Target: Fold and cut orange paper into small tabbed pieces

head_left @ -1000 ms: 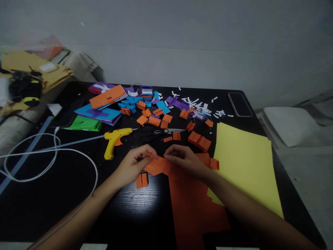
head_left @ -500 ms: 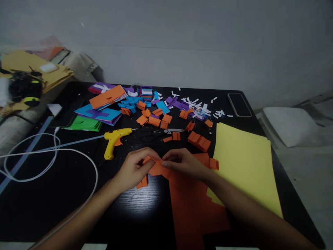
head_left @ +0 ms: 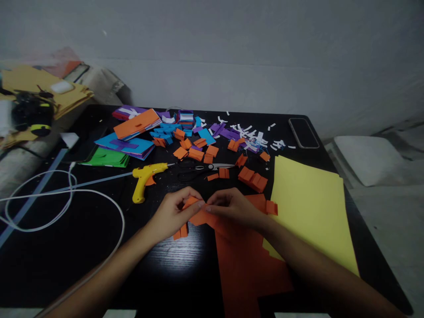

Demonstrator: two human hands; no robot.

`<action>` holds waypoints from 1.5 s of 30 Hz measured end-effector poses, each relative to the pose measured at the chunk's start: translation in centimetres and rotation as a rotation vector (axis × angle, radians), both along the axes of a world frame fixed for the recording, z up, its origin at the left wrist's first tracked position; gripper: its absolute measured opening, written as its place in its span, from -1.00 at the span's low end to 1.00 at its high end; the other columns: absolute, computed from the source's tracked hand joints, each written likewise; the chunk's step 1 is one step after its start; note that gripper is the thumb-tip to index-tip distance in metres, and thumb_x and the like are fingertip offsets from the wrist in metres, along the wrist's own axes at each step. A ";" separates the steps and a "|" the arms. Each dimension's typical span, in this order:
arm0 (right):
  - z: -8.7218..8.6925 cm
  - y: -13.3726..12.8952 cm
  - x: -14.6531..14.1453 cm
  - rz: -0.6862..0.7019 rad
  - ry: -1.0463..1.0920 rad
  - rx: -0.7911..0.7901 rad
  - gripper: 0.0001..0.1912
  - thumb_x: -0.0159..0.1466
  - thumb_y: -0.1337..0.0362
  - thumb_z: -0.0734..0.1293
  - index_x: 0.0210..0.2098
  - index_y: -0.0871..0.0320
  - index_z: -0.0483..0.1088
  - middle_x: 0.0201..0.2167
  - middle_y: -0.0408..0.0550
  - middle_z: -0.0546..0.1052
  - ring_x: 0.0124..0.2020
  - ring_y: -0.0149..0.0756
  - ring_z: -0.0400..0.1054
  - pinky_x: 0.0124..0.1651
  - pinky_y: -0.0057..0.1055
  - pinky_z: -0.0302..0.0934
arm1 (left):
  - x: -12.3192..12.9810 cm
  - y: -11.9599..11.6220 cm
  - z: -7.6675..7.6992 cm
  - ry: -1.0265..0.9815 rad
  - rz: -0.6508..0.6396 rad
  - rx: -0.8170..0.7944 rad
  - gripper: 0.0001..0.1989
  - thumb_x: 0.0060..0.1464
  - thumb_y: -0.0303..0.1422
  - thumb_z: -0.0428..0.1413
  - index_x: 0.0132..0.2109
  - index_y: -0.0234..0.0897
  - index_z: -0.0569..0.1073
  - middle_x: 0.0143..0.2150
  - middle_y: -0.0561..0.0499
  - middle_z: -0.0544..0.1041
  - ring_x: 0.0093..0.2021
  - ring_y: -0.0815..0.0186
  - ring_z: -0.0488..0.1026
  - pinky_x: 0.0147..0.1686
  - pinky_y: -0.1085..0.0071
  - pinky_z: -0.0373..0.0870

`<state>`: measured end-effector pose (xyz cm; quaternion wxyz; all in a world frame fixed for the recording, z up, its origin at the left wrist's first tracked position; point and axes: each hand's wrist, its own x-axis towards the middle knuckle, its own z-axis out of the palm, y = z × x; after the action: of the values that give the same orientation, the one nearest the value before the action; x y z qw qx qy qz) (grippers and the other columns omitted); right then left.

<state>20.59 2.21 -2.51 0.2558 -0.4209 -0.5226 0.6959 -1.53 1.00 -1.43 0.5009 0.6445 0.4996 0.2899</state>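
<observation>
Between my two hands is a piece of orange paper point(head_left: 198, 217), raised a little over the table. My left hand point(head_left: 175, 213) pinches its left side, the thumb lying along the front. From the other side my right hand point(head_left: 232, 206) grips it, thumb and fingertips meeting close to the left thumb. Larger orange sheets point(head_left: 247, 265) lie under my right hand and wrist. A small folded orange piece point(head_left: 181, 231) rests on the table just below my left hand. Several other folded orange pieces point(head_left: 252, 179) are scattered beyond both hands.
A yellow glue gun point(head_left: 143, 179) and scissors point(head_left: 218, 167) lie beyond my hands. Yellow sheets point(head_left: 308, 207) are at right, near a phone point(head_left: 303, 133). White cable point(head_left: 122, 216) crosses my left forearm. Coloured paper stacks point(head_left: 126, 145) and white scraps point(head_left: 251, 134) lie at the back.
My left thumb has shifted slightly to the right along the orange paper, towards my right fingertips. Otherwise both hands keep nearly the same place and grip.
</observation>
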 end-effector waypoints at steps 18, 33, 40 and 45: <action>-0.1 -0.3 0.1 0.075 -0.042 0.037 -0.71 0.15 0.08 0.57 -0.33 0.19 0.59 -0.44 -0.11 0.61 -0.43 -0.37 0.42 -0.35 -0.45 0.20 | 0.0 0.6 -0.1 -0.152 -0.008 -0.229 -0.73 0.15 -0.16 0.25 -0.29 -0.31 0.56 -0.47 0.06 0.52 -0.47 0.39 0.37 -0.43 0.49 0.24; 0.7 -0.2 -0.1 -0.146 0.091 0.029 -0.66 0.14 0.03 0.58 -0.35 0.16 0.53 -0.39 -0.13 0.54 -0.34 -0.33 0.38 -0.24 -0.39 0.25 | 0.3 -0.4 0.3 -0.320 0.180 -0.107 -0.62 0.29 -0.03 0.13 0.00 -0.25 0.54 -0.09 -0.08 0.62 -0.11 0.20 0.54 -0.15 0.38 0.47; 0.1 -0.1 -0.3 -0.206 0.178 0.007 -0.66 0.16 0.04 0.57 -0.30 0.13 0.49 -0.37 -0.15 0.54 -0.34 -0.33 0.43 -0.20 -0.36 0.37 | 1.2 -0.8 0.1 -0.359 0.078 -0.119 -0.75 0.18 -0.21 0.28 -0.13 -0.27 0.47 -0.35 0.06 0.52 -0.33 0.35 0.47 -0.28 0.45 0.42; 0.0 -0.3 -0.3 -0.167 0.191 -0.039 -0.61 0.13 0.07 0.60 -0.19 0.14 0.52 -0.31 -0.09 0.60 -0.32 -0.25 0.52 -0.16 -0.25 0.46 | 0.9 -0.3 0.0 -0.217 0.158 -0.023 -0.81 0.16 -0.26 0.27 -0.22 -0.29 0.51 -0.42 0.10 0.45 -0.39 0.40 0.41 -0.34 0.49 0.35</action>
<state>20.24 1.94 -2.50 0.3529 -0.3997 -0.4454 0.7193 -0.59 0.68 -1.47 0.5352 0.5620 0.4950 0.3908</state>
